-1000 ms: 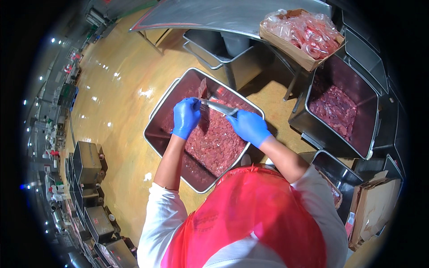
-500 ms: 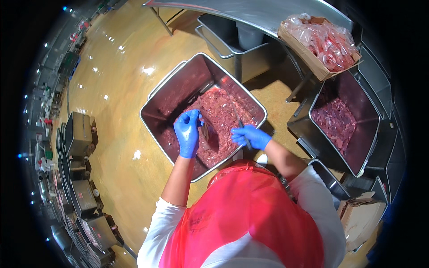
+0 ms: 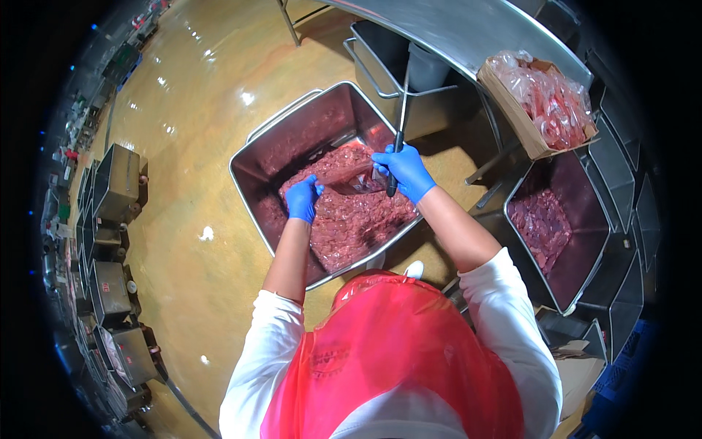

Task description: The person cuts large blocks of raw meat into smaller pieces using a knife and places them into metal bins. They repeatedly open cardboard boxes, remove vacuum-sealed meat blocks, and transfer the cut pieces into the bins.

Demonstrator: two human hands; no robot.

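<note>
A metal bin point(image 3: 247, 183) holds a mass of raw red meat point(image 3: 344, 234) at the centre. My left hand point(image 3: 303, 196), in a blue glove, grips one end of a thin reddish plastic bag point(image 3: 340, 174), which stretches over the meat. My right hand point(image 3: 404, 173), also gloved, is closed on the black handle of a long knife point(image 3: 393, 172), its blade pointing up past the bin's far edge. Its fingers also appear to pinch the bag's other end.
A steel table point(image 3: 431, 25) stands behind, with a cardboard box point(image 3: 497, 106) of bagged red material on it and bins point(image 3: 365, 58) beneath. Another meat bin point(image 3: 592, 241) is at the right. More metal bins point(image 3: 113, 293) line the left; blue crates point(image 3: 614, 377) sit lower right.
My right hand has moved up, and the knife now points upward. My left hand shifted slightly, and the bag now spans both hands. The view has shifted too.
</note>
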